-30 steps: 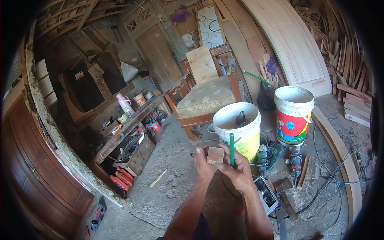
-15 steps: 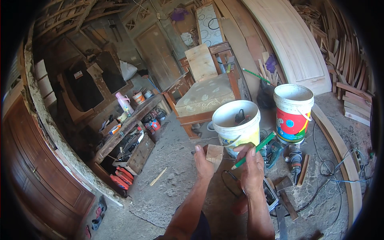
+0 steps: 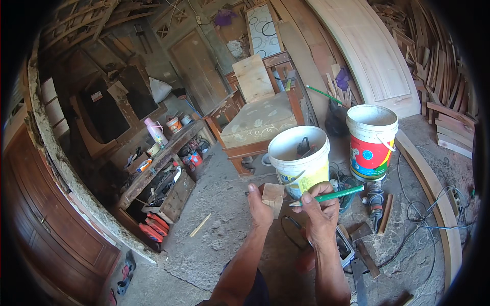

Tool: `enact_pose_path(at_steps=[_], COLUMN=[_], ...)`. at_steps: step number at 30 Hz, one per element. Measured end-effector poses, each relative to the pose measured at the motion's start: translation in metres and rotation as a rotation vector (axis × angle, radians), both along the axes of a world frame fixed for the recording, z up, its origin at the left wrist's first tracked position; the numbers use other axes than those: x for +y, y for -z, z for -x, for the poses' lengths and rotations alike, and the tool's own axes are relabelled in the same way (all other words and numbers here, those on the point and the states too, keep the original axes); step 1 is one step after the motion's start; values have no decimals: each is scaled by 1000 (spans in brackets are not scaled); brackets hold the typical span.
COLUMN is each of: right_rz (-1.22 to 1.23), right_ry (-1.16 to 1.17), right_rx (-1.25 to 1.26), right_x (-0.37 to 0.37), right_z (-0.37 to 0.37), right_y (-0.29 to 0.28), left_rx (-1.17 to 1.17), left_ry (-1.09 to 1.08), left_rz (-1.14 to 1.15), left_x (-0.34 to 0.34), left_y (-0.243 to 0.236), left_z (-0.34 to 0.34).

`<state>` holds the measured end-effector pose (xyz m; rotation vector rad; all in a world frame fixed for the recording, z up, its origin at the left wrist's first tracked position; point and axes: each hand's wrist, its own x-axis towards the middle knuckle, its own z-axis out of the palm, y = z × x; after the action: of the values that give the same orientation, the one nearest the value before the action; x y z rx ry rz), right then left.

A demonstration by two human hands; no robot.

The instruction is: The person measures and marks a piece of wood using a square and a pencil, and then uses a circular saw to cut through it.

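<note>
My left hand [image 3: 260, 208] grips a small squared wooden block [image 3: 273, 194], its pale end face turned up and the thumb along its left side. A green pencil [image 3: 337, 194] is pinched in my right hand [image 3: 322, 217]. It lies nearly level, with its tip pointing left, close to the block's right side; whether the tip touches the wood I cannot tell. Both hands are held above the concrete floor, in front of a white bucket [image 3: 298, 148] with a yellow label.
A second white bucket [image 3: 372, 145] with a red label stands to the right. Near my right arm lie a hammer [image 3: 365, 245], a power tool [image 3: 375, 201] and tangled cables [image 3: 423, 217]. A cushioned wooden chair [image 3: 260, 122] stands behind. On the left is a low workbench [image 3: 153, 171].
The pencil has swung from a steep slant to nearly level, and its tip has moved up and left toward the block. My left hand keeps its grip on the block.
</note>
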<state>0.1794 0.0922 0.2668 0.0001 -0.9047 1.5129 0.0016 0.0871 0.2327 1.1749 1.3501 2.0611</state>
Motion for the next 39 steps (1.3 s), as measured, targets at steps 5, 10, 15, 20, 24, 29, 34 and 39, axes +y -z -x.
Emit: enact_pose_path(at_steps=[5, 10, 15, 20, 24, 29, 34, 39], right_rz=[17, 23, -20, 84, 114, 98, 65, 119], right_ry=[-37, -52, -9, -98, -125, -103, -47, -76], right_rx=[-27, -52, -49, -20, -40, -109, -147, -102], right_x=[0, -3, -2, -3, -3, -1, 3, 2], right_z=[1, 3, 5, 3, 3, 3, 6, 8], right_y=[-1, -2, 1, -2, -2, -1, 3, 2], left_rx=[19, -17, -6, -51, -51, -6, 31, -16], left_ry=[48, -20, -21, 3, -14, -104, -127, -47], left_rz=[6, -41, -50, -93, -68, -37, -39, 15], left_x=[-1, -2, -1, 0, -4, -4, -2, -1], left_y=[0, -2, -2, -3, -9, -11, -11, -8], left_z=[-1, -8, -10, -12, -18, -19, -21, -17])
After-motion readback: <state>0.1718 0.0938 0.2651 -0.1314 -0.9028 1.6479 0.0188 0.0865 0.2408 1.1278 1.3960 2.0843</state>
